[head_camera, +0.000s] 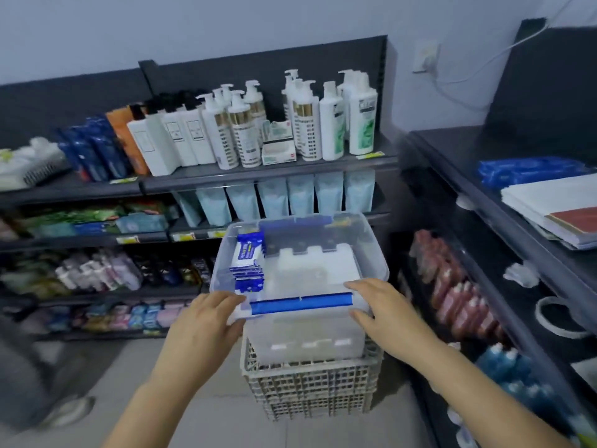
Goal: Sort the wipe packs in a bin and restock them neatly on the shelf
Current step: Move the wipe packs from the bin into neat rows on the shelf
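A clear plastic bin (378,253) with a blue latch (300,303) on its near rim sits on a grey lattice crate (310,392). Several blue-and-white wipe packs (247,263) stand on edge in a row along the bin's left side. A white blurred shape (315,270) fills the middle. My left hand (210,315) holds the near rim left of the latch, fingers on top and thumb below. My right hand (384,305) holds the rim right of the latch in the same way.
The left shelf unit (258,171) carries pump bottles, pouches and packs on several levels. At the right, a dark shelf (452,163) bears a blue pack (529,171) and stacked paper. A person's leg and shoe (68,412) are at the lower left on the tiled floor.
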Action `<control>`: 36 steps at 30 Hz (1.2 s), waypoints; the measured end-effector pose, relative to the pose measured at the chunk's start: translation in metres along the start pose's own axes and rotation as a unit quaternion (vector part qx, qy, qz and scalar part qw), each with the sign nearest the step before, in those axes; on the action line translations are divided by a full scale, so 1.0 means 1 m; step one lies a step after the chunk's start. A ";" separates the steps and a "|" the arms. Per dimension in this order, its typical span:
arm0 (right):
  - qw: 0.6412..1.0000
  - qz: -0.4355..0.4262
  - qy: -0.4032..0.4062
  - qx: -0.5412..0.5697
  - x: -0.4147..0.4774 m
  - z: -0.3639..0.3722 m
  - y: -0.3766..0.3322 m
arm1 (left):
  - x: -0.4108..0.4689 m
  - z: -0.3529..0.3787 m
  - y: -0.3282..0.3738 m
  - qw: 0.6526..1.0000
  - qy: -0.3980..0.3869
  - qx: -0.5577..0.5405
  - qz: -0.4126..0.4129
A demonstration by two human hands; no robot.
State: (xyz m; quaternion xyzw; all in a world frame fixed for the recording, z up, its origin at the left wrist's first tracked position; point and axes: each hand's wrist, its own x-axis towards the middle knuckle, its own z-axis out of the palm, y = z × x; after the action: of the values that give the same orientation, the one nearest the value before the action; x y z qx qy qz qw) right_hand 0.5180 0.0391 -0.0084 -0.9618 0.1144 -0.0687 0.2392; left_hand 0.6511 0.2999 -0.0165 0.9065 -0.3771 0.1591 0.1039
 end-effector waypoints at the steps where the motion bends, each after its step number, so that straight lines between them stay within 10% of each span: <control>1: 1.000 -0.010 -0.011 0.006 0.020 -0.002 0.005 | 0.010 0.003 -0.003 1.000 0.003 0.004 -0.014; 15: 0.981 -0.087 -0.173 0.014 0.212 0.056 -0.004 | 0.078 0.061 -0.082 0.986 -0.039 0.024 -0.163; 36: 0.865 0.283 -0.356 0.213 0.304 0.215 -0.022 | 0.168 0.180 -0.185 0.984 -0.049 -0.106 -0.137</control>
State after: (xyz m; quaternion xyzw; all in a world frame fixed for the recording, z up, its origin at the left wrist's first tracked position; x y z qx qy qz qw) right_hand 0.8555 0.0768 -0.1631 -0.7729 0.2715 0.3262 0.4717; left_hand 0.9332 0.2631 -0.1342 0.9401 -0.2687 0.0575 0.2016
